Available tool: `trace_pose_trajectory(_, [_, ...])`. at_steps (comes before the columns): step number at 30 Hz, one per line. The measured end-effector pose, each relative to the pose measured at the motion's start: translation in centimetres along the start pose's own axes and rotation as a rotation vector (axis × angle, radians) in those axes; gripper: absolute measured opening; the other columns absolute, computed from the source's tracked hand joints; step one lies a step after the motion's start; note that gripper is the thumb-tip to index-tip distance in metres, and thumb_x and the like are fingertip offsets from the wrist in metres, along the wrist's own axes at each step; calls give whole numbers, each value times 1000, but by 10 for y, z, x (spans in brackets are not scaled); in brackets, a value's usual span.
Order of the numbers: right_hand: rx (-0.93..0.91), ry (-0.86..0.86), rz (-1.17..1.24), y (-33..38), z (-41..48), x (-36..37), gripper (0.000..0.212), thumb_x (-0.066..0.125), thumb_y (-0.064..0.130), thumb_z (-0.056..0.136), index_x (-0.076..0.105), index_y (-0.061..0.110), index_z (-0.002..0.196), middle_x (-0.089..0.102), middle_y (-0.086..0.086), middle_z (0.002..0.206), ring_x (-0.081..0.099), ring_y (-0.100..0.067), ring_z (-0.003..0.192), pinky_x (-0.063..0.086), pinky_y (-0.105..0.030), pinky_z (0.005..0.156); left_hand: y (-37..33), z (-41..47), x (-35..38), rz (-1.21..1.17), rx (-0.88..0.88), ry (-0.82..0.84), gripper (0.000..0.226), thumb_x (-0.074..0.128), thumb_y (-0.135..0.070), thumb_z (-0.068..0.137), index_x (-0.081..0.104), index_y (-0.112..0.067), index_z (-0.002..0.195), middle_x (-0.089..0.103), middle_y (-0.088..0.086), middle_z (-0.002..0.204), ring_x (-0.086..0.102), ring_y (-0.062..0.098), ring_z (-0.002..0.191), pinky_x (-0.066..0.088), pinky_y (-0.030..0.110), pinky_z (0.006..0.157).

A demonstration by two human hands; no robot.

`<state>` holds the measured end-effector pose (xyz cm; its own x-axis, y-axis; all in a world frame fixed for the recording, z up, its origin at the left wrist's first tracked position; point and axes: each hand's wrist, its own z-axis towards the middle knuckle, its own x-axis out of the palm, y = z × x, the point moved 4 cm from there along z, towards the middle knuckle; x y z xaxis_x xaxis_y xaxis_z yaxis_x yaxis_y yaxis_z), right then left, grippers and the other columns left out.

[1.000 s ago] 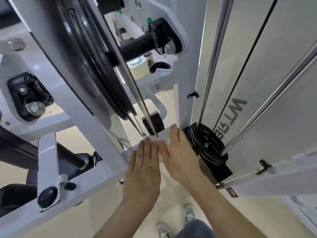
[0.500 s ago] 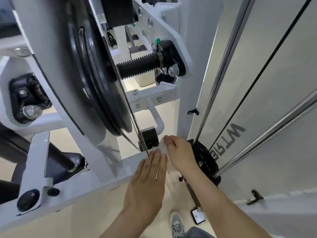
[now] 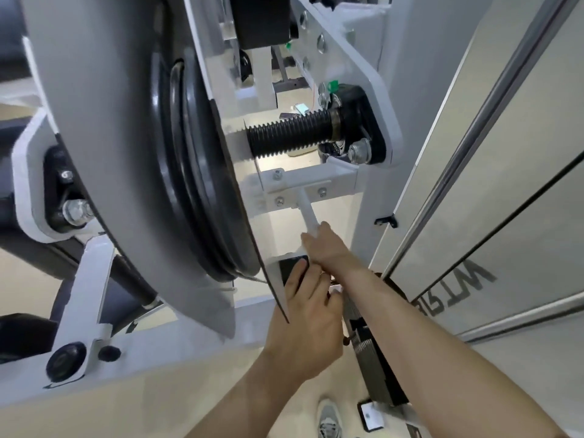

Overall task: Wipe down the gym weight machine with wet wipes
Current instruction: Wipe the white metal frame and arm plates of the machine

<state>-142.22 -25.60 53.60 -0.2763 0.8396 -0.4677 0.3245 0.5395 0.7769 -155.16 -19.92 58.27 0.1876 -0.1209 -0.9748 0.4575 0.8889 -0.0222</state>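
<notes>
Wiping of the weight machine (image 3: 189, 339) is proceeding: the right hand (image 3: 328, 251) is curling its fingers round the slanted white bar (image 3: 307, 213), any wipe being hidden in that grip, while the left hand (image 3: 305, 314) is resting straight fingers on the nearer black block (image 3: 289, 267); the next move is probably calling for a slide along the bar.

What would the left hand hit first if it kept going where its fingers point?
The black block: the left hand has its fingertips at or on it, though depth is unclear. The right hand grips the white bar just beyond.

Probably a gym: white weight machine frame (image 3: 347, 58), black pulley wheel (image 3: 196, 172), chrome guide rod (image 3: 493, 99), weight stack (image 3: 376, 368).
</notes>
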Motion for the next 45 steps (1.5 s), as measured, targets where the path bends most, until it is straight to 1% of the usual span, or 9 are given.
trace_pose_trajectory(6, [62, 1, 114, 17, 27, -5, 34, 37, 25, 99, 51, 8, 74, 56, -9, 70, 54, -27, 67, 46, -32, 70, -1, 12, 3, -18, 28, -210, 24, 41, -9, 67, 64, -11, 62, 66, 5, 80, 62, 27, 77, 34, 42, 106])
trace_pose_trajectory(11, [59, 118, 128, -13, -6, -10, 55, 32, 47, 103, 60, 1, 113, 63, -13, 105, 57, -25, 95, 39, -27, 72, -3, 26, -1, -59, 79, -297, 45, 26, -1, 80, 62, -13, 58, 60, 2, 66, 54, 19, 72, 38, 30, 89])
trace_pose_trajectory(19, [90, -2, -307, 8, 48, -14, 58, 23, 46, 102, 44, 5, 139, 39, -21, 141, 34, -35, 131, 30, -45, 108, -13, 32, 16, 156, 86, 236, 20, 43, -20, 62, 60, -20, 53, 53, 1, 61, 49, 22, 65, 41, 33, 75])
trace_pose_trajectory(22, [-30, -299, -379, 23, 56, -21, 55, 41, 48, 94, 44, 10, 133, 37, -11, 133, 36, -28, 122, 33, -42, 97, -13, 42, 13, 314, 14, 398, 31, 54, -29, 74, 74, -15, 93, 66, 19, 98, 57, 36, 101, 42, 46, 101])
trace_pose_trajectory(24, [-205, -319, -184, 22, 42, -26, 46, 55, 35, 91, 44, 13, 131, 47, -8, 126, 51, -26, 110, 40, -32, 86, -17, 45, 20, 376, -13, 508, 62, 45, -34, 94, 37, 1, 145, 33, 34, 145, 23, 52, 137, 13, 58, 116])
trace_pose_trajectory(30, [-408, -128, -344, 9, 0, -41, 25, 56, 19, 97, 73, 7, 110, 68, -14, 117, 60, -29, 111, 40, -33, 97, -23, 43, 21, 450, 15, 562, 75, 35, -35, 100, 3, 14, 147, 1, 45, 149, 3, 60, 139, 2, 61, 114])
trace_pose_trajectory(36, [-392, 193, -504, 29, 39, -14, 49, 37, 18, 105, 27, 6, 152, 7, -3, 164, 1, -16, 151, 6, -23, 115, -16, 39, 20, 402, -7, 589, 71, 35, -31, 98, 12, 17, 145, 11, 50, 144, 10, 62, 136, 12, 61, 114])
trace_pose_trajectory(39, [-358, 189, -515, 25, 62, -9, 56, 34, 17, 106, 11, 8, 155, -12, -1, 164, -15, -17, 150, -1, -30, 119, -13, 29, 22, 256, 141, 533, 42, 42, -23, 78, 71, -5, 104, 69, 21, 103, 62, 35, 102, 40, 41, 92])
trace_pose_trajectory(45, [-475, 181, -53, -8, -22, -16, 26, 49, 11, 99, 72, 5, 111, 52, 9, 140, 18, 16, 133, 29, -19, 109, -17, 28, 15, 142, 356, 230, 38, 33, -8, 74, 58, -23, 50, 53, -7, 52, 48, 12, 57, 39, 23, 59])
